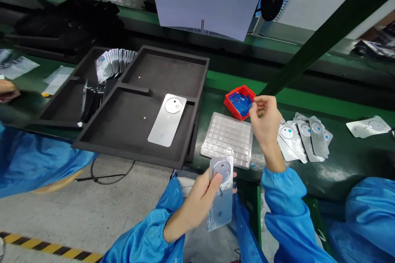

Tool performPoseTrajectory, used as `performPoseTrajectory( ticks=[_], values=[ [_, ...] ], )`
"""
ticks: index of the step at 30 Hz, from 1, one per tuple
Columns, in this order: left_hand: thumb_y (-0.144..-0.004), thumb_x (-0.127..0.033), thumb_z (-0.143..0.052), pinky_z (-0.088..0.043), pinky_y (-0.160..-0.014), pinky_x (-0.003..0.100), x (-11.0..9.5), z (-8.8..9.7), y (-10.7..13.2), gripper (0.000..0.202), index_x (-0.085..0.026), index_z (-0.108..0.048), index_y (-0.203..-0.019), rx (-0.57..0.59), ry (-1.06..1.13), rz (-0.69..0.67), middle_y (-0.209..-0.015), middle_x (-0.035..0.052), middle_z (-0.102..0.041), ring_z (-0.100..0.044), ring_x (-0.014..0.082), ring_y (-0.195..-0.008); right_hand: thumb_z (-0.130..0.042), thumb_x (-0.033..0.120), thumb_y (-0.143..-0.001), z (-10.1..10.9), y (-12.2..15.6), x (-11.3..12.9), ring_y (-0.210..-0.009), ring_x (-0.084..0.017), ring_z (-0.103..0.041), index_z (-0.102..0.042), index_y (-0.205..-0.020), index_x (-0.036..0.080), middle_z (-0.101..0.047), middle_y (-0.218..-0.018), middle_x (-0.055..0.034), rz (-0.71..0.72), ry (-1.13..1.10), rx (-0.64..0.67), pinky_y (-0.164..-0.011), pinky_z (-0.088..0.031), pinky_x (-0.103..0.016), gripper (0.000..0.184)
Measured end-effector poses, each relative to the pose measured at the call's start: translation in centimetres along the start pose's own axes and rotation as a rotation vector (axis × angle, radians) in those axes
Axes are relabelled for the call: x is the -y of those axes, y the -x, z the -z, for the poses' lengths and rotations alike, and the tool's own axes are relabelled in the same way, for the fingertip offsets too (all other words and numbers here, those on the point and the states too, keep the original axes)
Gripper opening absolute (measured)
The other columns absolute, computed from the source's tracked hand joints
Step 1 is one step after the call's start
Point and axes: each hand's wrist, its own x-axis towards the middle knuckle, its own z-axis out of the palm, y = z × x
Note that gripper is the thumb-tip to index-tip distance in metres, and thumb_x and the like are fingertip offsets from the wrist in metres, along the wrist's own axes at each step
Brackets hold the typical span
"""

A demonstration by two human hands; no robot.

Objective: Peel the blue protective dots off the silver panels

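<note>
My left hand (pixel 200 195) grips a silvery phone back cover (pixel 222 201) with a round camera area at its top end, the thumb lying on that area. At the right edge of a small red bin (pixel 242 102) filled with blue bits is my right hand (pixel 266 119). Its thumb and fingertips are pinched together; whatever they hold, if anything, is too small to make out. Between the hands lies a clear plastic tray (pixel 227 139) with many small square pockets. Beside my right wrist several back covers (pixel 304 135) overlap in a pile, some with blue dots.
A black foam tray (pixel 129 156) on the left holds one back cover (pixel 168 120); another tray behind it holds a row of covers (pixel 114 63). A green post (pixel 327 33) slants across the right. Blue sleeves of co-workers show at both sides, and a monitor back (pixel 210 0) stands ahead.
</note>
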Motion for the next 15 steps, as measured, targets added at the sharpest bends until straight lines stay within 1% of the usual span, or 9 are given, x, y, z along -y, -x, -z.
performPoseTrajectory(
  ticks=[2,4,5,6,7,9,11,13,15],
  values=[
    [-0.095,-0.083,-0.064,-0.071,-0.073,0.039,0.7,0.2,0.4,0.068,-0.021,-0.078,-0.12,0.01,0.018,0.036,-0.118,0.0153,-0.086,-0.085,0.0291,-0.082,-0.058,0.015,-0.094,-1.4,-2.3,-2.8,-0.099,-0.029,-0.074,-0.067,-0.11,0.02,-0.076,-0.109,-0.0145,0.019,0.189,0.168,-0.091,-0.061,-0.048,0.018],
    [-0.093,-0.085,-0.064,-0.071,-0.076,0.039,1.3,0.4,0.5,0.071,-0.021,-0.077,-0.121,-0.005,0.047,0.068,-0.122,0.0158,-0.086,-0.086,0.0288,-0.084,-0.059,0.012,-0.092,-2.2,-3.0,-4.3,-0.124,-0.04,-0.069,-0.072,-0.105,0.016,-0.071,-0.135,-0.0265,0.075,0.355,0.312,-0.107,-0.055,-0.06,0.018],
    [-0.092,-0.086,-0.065,-0.071,-0.079,0.039,1.5,0.5,0.5,0.072,-0.02,-0.076,-0.121,-0.017,0.057,0.078,-0.123,0.016,-0.085,-0.086,0.0287,-0.086,-0.059,0.012,-0.093,-2.3,-2.7,-4.5,-0.131,-0.043,-0.065,-0.073,-0.103,0.015,-0.066,-0.145,-0.0289,0.121,0.412,0.337,-0.111,-0.052,-0.064,0.017],
    [-0.092,-0.086,-0.065,-0.071,-0.081,0.039,1.6,0.6,0.5,0.073,-0.02,-0.076,-0.122,-0.029,0.062,0.083,-0.124,0.0161,-0.085,-0.086,0.0288,-0.086,-0.058,0.014,-0.096,-2.3,-2.1,-4.4,-0.133,-0.043,-0.063,-0.075,-0.104,0.015,-0.064,-0.148,-0.0283,0.175,0.445,0.335,-0.111,-0.052,-0.064,0.018],
    [-0.092,-0.086,-0.065,-0.071,-0.082,0.039,1.7,0.7,0.4,0.074,-0.019,-0.076,-0.123,-0.038,0.06,0.085,-0.124,0.0162,-0.085,-0.086,0.029,-0.087,-0.056,0.015,-0.1,-2.2,-1.3,-4.1,-0.131,-0.041,-0.065,-0.076,-0.107,0.016,-0.066,-0.146,-0.0258,0.234,0.451,0.323,-0.109,-0.054,-0.061,0.021],
    [-0.092,-0.087,-0.064,-0.071,-0.079,0.039,1.6,1.0,0.1,0.077,-0.019,-0.076,-0.124,-0.059,0.045,0.072,-0.123,0.0161,-0.086,-0.086,0.0297,-0.086,-0.052,0.02,-0.107,-2.1,0.6,-3.2,-0.116,-0.033,-0.069,-0.077,-0.114,0.02,-0.073,-0.129,-0.0182,0.349,0.4,0.348,-0.098,-0.059,-0.049,0.025],
    [-0.09,-0.09,-0.063,-0.07,-0.075,0.038,1.5,1.4,-0.3,0.081,-0.018,-0.076,-0.125,-0.071,0.028,0.067,-0.124,0.0163,-0.085,-0.086,0.0304,-0.086,-0.053,0.024,-0.109,-2.1,2.4,-2.4,-0.103,-0.028,-0.071,-0.077,-0.113,0.023,-0.075,-0.111,-0.0124,0.419,0.334,0.475,-0.083,-0.059,-0.039,0.024],
    [-0.088,-0.092,-0.063,-0.069,-0.074,0.037,1.4,1.6,-0.6,0.085,-0.017,-0.076,-0.126,-0.074,0.023,0.083,-0.126,0.0168,-0.085,-0.086,0.031,-0.086,-0.055,0.025,-0.109,-2.5,3.6,-2.2,-0.099,-0.026,-0.07,-0.078,-0.11,0.022,-0.074,-0.105,-0.0112,0.421,0.301,0.609,-0.076,-0.058,-0.036,0.023],
    [-0.086,-0.093,-0.064,-0.069,-0.075,0.038,1.4,1.8,-0.9,0.088,-0.017,-0.075,-0.128,-0.073,0.027,0.108,-0.127,0.0175,-0.084,-0.086,0.0318,-0.088,-0.057,0.024,-0.108,-2.9,4.1,-2.2,-0.099,-0.027,-0.071,-0.079,-0.11,0.022,-0.074,-0.105,-0.0116,0.375,0.297,0.675,-0.075,-0.057,-0.036,0.022]
  ],
)
